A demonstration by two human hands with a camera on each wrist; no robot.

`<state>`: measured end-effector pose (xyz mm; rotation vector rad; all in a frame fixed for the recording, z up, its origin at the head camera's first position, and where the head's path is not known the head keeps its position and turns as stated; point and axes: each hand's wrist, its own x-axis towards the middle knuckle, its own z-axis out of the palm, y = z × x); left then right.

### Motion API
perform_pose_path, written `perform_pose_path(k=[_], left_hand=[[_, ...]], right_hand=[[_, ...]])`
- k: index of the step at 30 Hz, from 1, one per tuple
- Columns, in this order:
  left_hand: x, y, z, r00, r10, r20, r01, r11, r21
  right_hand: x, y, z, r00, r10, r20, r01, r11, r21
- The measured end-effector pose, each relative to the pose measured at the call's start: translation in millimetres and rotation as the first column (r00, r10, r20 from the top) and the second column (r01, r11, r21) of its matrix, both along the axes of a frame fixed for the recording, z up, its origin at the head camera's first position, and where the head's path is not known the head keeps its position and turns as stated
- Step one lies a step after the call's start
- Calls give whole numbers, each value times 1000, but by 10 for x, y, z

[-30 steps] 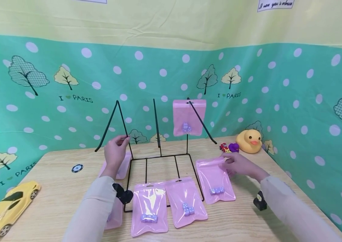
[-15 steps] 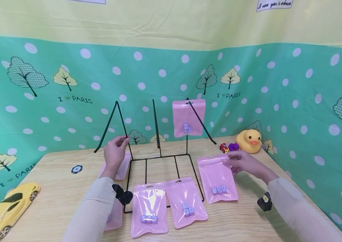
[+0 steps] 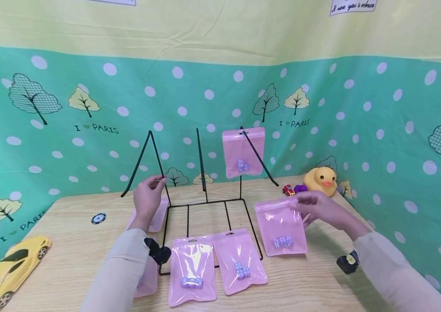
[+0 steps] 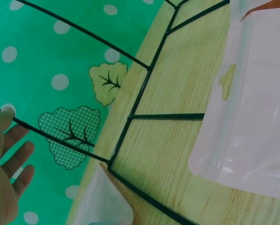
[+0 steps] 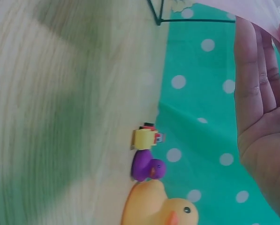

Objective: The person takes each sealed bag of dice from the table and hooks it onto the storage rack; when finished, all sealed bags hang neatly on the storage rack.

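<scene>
**Right hand lifting a pink pouch beside the wire rack**

While two pink pouches (image 3: 193, 268) and (image 3: 240, 266) are lying flat at the near edge of the wooden table (image 3: 80, 255), their upper ends are overlapping the front bar of the black wire rack (image 3: 204, 203). Just left of them, another pink pouch is partly hiding under the left sleeve, and a yellow toy car (image 3: 7, 271) is sitting at the table's near left corner.

Slightly farther in, the right hand (image 3: 321, 210) is pinching the top right corner of a pink pouch holding small dice (image 3: 281, 227). This pouch is hanging from the fingers, to the hand's left and just right of the rack's base, with its lower edge close to the table; whether it is touching the wood is hard to tell. In the right wrist view the fingers (image 5: 254, 79) are lying nearly straight behind the pink film.

On the other side, the left hand (image 3: 148, 199) is gripping the slanted left rod of the rack, thumb and fingertips closing on the wire. A further pink pouch is lying under that hand.

Farther back, one more pink pouch (image 3: 243, 151) is hanging on the rack's right hook. Beyond the right hand, a small toy car (image 3: 288, 190), a purple toy (image 3: 300, 189) and a yellow rubber duck (image 3: 321, 181) are sitting against the green dotted backdrop (image 3: 87, 112).
</scene>
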<state>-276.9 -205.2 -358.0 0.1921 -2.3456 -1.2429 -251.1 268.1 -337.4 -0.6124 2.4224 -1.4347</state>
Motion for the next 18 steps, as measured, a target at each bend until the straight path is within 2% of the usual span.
perform_pose_path(k=[5, 12, 18], left_hand=[[0, -3, -2, 1000, -3, 9, 3, 1000, 1], [-2, -3, -3, 1000, -6, 15, 6, 1000, 12], [-3, -8, -5, 1000, -11, 22, 11, 1000, 20]], right_hand=[[103, -20, 95, 999, 15, -51, -15, 1000, 0], [242, -72, 196, 993, 42, -111, -49, 997, -58], [366, -127, 303, 977, 47, -207, -68, 993, -93]])
